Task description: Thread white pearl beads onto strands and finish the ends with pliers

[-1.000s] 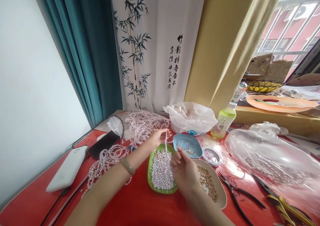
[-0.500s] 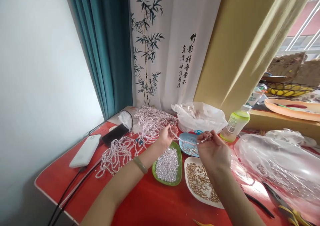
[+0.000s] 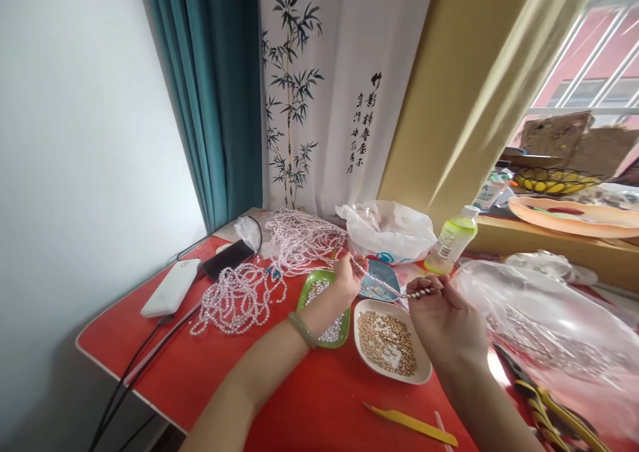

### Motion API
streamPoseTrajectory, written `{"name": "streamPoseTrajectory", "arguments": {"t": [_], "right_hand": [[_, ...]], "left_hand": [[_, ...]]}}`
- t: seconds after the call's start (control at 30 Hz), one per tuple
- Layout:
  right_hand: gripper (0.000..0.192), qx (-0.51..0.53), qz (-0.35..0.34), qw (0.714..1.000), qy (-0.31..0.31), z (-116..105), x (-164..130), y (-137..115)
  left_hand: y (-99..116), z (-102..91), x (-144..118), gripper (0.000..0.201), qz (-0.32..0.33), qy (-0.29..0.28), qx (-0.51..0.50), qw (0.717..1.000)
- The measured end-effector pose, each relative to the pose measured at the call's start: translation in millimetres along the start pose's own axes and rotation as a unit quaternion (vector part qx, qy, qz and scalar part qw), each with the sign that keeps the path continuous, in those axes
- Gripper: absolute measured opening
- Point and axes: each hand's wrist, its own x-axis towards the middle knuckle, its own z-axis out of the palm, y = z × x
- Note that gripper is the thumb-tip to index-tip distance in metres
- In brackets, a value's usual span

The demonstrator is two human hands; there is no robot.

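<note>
A thin string of pale pink pearl beads (image 3: 380, 283) stretches between my two hands, above the dishes. My left hand (image 3: 348, 277), with a green bangle on its wrist, pinches the far end of it. The near end, where bigger beads show, is gripped between the fingers of my right hand (image 3: 442, 312). Beneath my left forearm sits a green dish (image 3: 341, 339) of white pearl beads, partly hidden. A white dish (image 3: 424, 375) of gold beads lies between my arms. Behind the string is a blue dish (image 3: 382, 267) with small pieces in it.
Heaped bead strands (image 3: 234, 299) lie at the left, near a white power bank (image 3: 170, 288) and a black phone (image 3: 227, 259). Yellow tweezers (image 3: 414, 424) rest in front. Pliers (image 3: 549, 405), a clear plastic bag (image 3: 554, 305) and a bottle (image 3: 452, 242) are at the right.
Both hands have shifted right and slightly lower in view, still holding the bead string. The view has turned a little, and the yellow tweezers now show fully.
</note>
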Motion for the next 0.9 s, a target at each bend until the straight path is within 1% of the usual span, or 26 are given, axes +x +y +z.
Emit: {"name": "streamPoseTrajectory", "arguments": {"t": [0.13,0.27,0.4,0.57,0.6,0.67,0.77,0.83,0.9], "right_hand": [[0.009,-0.012,-0.060,0.998,-0.009,-13.6,-2.1,-5.0],[0.002,-0.032,-0.084,0.996,-0.026,-31.7,-0.6,-4.9],[0.001,-0.069,-0.127,0.989,-0.010,-45.8,-1.6,-10.1],[0.003,-0.174,-0.190,0.966,0.026,-68.2,-2.6,-17.2],[0.003,-0.185,-0.191,0.963,0.035,-72.5,-2.8,-18.2],[0.003,-0.184,-0.174,0.967,0.043,-78.8,-3.5,-20.0],[0.009,-0.160,-0.127,0.979,0.022,-80.8,-4.8,-22.0],[0.010,-0.150,-0.105,0.983,0.013,-77.9,-5.1,-22.3],[0.010,-0.138,-0.092,0.986,0.001,-73.7,-4.6,-21.6]], "left_hand": [[-15.2,6.3,-14.9,0.015,-0.022,-0.002,0.001,1.000],[-21.9,8.1,-27.5,0.018,-0.026,0.011,0.012,1.000],[-14.9,10.5,-28.6,0.021,-0.011,0.004,0.018,1.000],[-2.3,17.9,-15.4,0.024,0.027,-0.015,0.035,0.999],[-0.7,19.1,-12.1,0.022,0.033,-0.016,0.042,0.998],[2.3,20.6,-5.9,0.017,0.044,-0.017,0.058,0.997],[10.5,20.8,2.2,0.022,0.058,-0.022,0.074,0.995],[21.3,19.9,7.0,0.014,0.069,-0.027,0.077,0.994],[37.3,17.9,11.7,0.018,0.084,-0.032,0.075,0.993]]}}
